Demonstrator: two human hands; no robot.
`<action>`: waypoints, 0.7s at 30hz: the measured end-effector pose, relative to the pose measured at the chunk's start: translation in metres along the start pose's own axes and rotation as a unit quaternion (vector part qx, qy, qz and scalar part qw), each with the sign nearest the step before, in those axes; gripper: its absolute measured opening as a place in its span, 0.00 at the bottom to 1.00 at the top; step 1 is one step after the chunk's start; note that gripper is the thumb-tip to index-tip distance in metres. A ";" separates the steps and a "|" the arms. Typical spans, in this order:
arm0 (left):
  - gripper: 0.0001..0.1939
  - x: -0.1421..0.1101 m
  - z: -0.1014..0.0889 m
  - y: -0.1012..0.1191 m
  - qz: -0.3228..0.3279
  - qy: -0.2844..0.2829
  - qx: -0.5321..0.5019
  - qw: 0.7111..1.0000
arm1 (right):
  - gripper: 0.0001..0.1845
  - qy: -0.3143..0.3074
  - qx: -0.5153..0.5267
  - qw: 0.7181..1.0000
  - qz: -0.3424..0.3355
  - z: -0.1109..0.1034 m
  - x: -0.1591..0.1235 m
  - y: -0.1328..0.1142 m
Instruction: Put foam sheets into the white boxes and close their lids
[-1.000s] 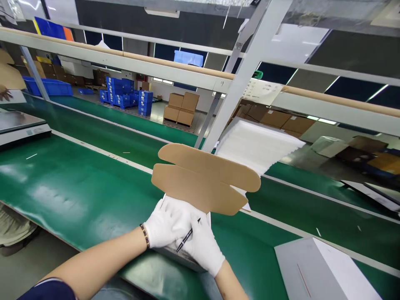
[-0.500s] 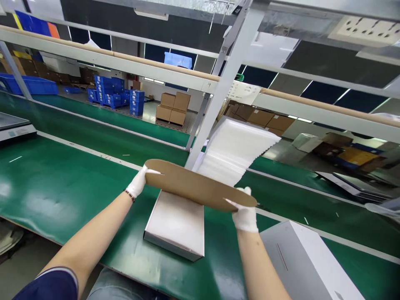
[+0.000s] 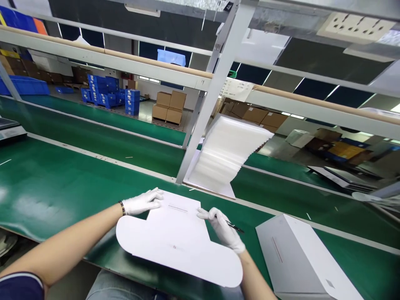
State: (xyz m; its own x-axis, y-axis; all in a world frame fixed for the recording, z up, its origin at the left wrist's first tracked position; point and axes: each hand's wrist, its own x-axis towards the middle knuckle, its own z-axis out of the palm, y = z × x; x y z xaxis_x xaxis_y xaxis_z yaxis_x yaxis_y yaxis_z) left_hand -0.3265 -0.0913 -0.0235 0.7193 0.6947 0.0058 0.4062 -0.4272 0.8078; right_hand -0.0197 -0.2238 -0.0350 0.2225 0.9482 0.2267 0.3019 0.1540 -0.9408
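Note:
A white flat box (image 3: 175, 237) lies on the green belt (image 3: 62, 183) in front of me, its wide rounded lid flap folded down toward me and sticking out past the belt's near edge. My left hand (image 3: 142, 202), in a white glove, rests with fingers stretched flat on the box's far left corner. My right hand (image 3: 223, 227), also gloved, touches the box's right edge with its fingertips while a black pen (image 3: 233, 226) stays tucked in the hand.
A second white box (image 3: 300, 262) sits on the belt to the right. A stack of white foam sheets (image 3: 225, 154) leans behind a grey frame post (image 3: 203, 108). A scale (image 3: 9, 129) stands at far left. Cartons and blue crates fill the background.
The lid flap, held up and showing its brown underside before, has swung down toward me onto the box. Both hands came down with it and now rest on the box top.

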 end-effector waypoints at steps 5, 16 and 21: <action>0.30 -0.040 0.009 0.030 0.044 -0.082 0.233 0.968 | 0.13 -0.120 -0.097 0.988 0.014 -0.016 -0.053 -0.021; 0.39 -0.078 0.067 0.012 -0.030 0.020 0.233 0.972 | 0.12 0.051 -0.104 0.992 0.041 0.041 -0.126 0.068; 0.57 -0.109 0.104 0.004 -0.201 0.065 -0.190 0.959 | 0.22 0.154 0.080 0.966 0.191 0.066 -0.152 0.083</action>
State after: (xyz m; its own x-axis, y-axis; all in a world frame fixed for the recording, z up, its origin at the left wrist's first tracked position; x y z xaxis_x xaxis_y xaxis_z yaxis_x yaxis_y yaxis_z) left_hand -0.3448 -0.2288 -0.0824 0.4616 0.8357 -0.2974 0.3833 0.1145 0.9165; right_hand -0.0900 -0.3369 -0.1648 0.5625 0.8202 -0.1043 0.0012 -0.1270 -0.9919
